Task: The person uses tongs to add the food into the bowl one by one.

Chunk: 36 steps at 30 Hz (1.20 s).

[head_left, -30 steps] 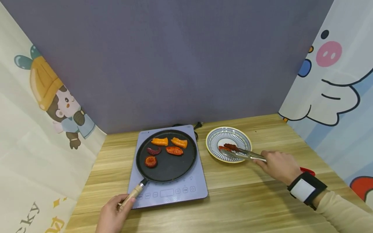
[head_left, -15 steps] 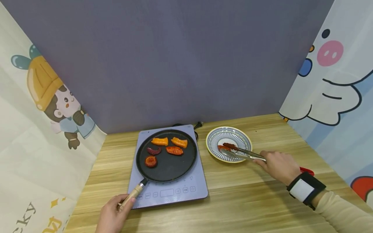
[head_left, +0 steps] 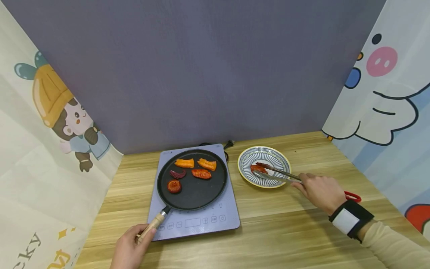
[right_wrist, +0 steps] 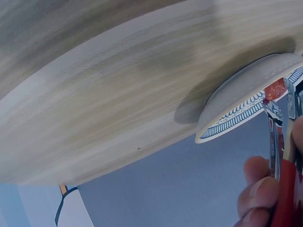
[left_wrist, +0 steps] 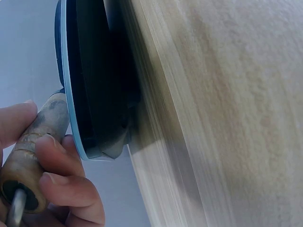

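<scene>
My left hand [head_left: 131, 244] grips the wooden handle [head_left: 152, 226] of a flat black frying pan [head_left: 198, 196]; the left wrist view shows the fingers curled round that handle [left_wrist: 33, 146]. In the pan lie two orange pieces [head_left: 184, 163], a reddish ridged piece [head_left: 201, 173], a purple tentacle [head_left: 177, 174] and a round brown piece [head_left: 174, 186]. My right hand [head_left: 320, 192] holds metal tongs [head_left: 283, 179] with red on the handles [right_wrist: 285, 194]. The tongs' tips reach into a patterned plate [head_left: 246, 157], around a red-orange food piece [head_left: 258, 169].
The pan sits on a pale induction cooker [head_left: 231, 218], with a black cord and plug [head_left: 229, 144] behind it. A wooden table [head_left: 279, 231] bears everything. A grey backdrop [head_left: 215, 74] stands behind, and printed curtains [head_left: 396, 112] hang at both sides.
The tongs' tips have shifted slightly on the plate, and more of the red-orange piece shows between them. My right hand has moved a little to the left. The left hand and pan stay put.
</scene>
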Available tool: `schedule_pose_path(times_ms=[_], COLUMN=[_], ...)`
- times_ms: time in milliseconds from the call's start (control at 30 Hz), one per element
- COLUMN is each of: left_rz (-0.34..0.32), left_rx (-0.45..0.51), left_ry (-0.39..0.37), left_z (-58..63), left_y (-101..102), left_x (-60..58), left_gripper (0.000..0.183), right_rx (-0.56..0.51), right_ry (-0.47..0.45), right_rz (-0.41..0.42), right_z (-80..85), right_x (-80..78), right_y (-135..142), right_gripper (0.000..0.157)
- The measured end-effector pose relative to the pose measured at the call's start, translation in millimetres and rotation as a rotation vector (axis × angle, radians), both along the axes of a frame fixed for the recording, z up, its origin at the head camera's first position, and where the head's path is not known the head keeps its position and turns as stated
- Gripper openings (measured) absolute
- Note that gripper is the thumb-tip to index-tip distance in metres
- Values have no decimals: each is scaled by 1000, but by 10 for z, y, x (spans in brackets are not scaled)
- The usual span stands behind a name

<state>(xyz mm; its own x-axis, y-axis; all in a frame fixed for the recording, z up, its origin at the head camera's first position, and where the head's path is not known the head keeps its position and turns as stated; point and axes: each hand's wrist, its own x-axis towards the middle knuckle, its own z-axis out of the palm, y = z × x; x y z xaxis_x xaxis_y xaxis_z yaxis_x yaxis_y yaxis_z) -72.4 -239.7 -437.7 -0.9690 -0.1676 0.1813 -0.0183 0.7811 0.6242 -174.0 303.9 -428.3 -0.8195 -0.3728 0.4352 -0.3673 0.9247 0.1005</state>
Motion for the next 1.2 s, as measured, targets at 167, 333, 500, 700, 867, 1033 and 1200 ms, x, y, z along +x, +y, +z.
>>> schedule_pose_path(times_ms=[167,333,500,700,867,1033,1200], left_rz=[-2,1,2,2,5,3,-1], left_rx=[1,11,8,6,3,8,5], left_ry=[-7,-10,2,23,19,9,25], left_z=[4,0,-3,-1,-7,-7,-4], left_y=[1,1,2,8,2,-2,2], left_x=[-3,-3,-2,5,5,6,12], left_gripper=[26,26,25,22,22,24,23], right_rx=[12,7,2,9,4,-3,-10], right_ry=[11,23,17,15,9,32,57], right_rz=[-2,2,-3,-4,-4,6,18], right_z=[-6,-7,10,27,32,49,72], right_x=[2,-2,6,11,12,4,4], right_y=[2,-1,-8,-18,-22,-26,-31], right_gripper=[35,36,35,35,34,34,33])
